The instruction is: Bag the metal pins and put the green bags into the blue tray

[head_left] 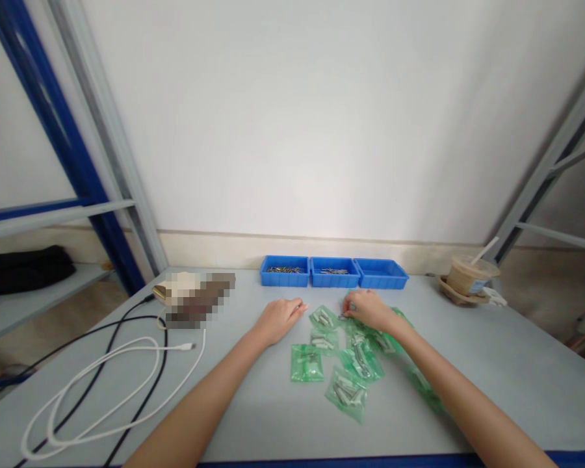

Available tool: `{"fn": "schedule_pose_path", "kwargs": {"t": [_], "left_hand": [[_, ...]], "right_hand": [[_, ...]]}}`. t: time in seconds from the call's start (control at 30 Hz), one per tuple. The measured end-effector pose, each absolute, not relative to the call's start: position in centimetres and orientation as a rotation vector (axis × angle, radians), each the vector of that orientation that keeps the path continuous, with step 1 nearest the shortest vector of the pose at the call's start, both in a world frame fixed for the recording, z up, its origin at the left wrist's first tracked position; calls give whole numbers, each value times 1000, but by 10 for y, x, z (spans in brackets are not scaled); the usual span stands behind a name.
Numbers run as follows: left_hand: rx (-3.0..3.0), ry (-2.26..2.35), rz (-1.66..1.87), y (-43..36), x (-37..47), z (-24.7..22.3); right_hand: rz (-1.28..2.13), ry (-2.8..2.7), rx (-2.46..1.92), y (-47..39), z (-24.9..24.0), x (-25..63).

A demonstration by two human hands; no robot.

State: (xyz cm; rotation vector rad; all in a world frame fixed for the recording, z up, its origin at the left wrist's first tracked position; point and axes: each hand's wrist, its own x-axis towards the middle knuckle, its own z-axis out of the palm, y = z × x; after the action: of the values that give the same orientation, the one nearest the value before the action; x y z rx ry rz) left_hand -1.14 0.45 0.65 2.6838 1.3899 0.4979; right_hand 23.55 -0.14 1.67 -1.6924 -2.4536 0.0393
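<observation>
Several green plastic bags [307,363] with small metal and pale parts inside lie on the grey table between my forearms. My left hand [279,320] rests on the table left of the bags, its fingers closed together; whether anything small is between the fingertips is hidden. My right hand [368,309] is over the upper bags, fingers bent down in a pinch at something too small to make out. Behind the hands stand three blue trays: the left tray [285,279] and the middle tray [334,281] hold small metal pieces, and the right tray [381,281] shows none.
White cable [92,432] and black cables lie coiled on the left of the table [253,416]. A blurred-out brown item [199,302] is at the back left. A cup with a straw [468,276] sits in a holder at the back right. Metal frames stand at both sides.
</observation>
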Motion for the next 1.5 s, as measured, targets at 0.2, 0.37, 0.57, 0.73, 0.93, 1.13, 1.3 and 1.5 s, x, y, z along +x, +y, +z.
{"fn": "schedule_pose_path", "kwargs": {"t": [0.2,0.37,0.57,0.73,0.93,1.13,1.3,1.5], "left_hand": [[2745,1316,572,5,-11,4],[3004,1173,421,4,-8,2],[3168,1035,366,0,-4,3],[3006,1113,466,-2,-1,6],[2718,1267,577,-6,2,9],[2589,1183,603,-9,5,13],[2515,1186,599,-9,6,13],[2417,1145,649,-10,8,11]], "right_hand": [[189,-2175,-1504,-2,14,204],[881,-1864,-1139,-6,-7,178],[1175,-1548,-1072,-9,-22,176],[1202,-1572,-993,-14,-15,179],[687,-1790,-1158,-26,-1,182],[334,-1992,-1263,-34,4,183],[218,-2074,-1322,-35,4,183],[-47,-2243,-1326,-37,4,184]]}}
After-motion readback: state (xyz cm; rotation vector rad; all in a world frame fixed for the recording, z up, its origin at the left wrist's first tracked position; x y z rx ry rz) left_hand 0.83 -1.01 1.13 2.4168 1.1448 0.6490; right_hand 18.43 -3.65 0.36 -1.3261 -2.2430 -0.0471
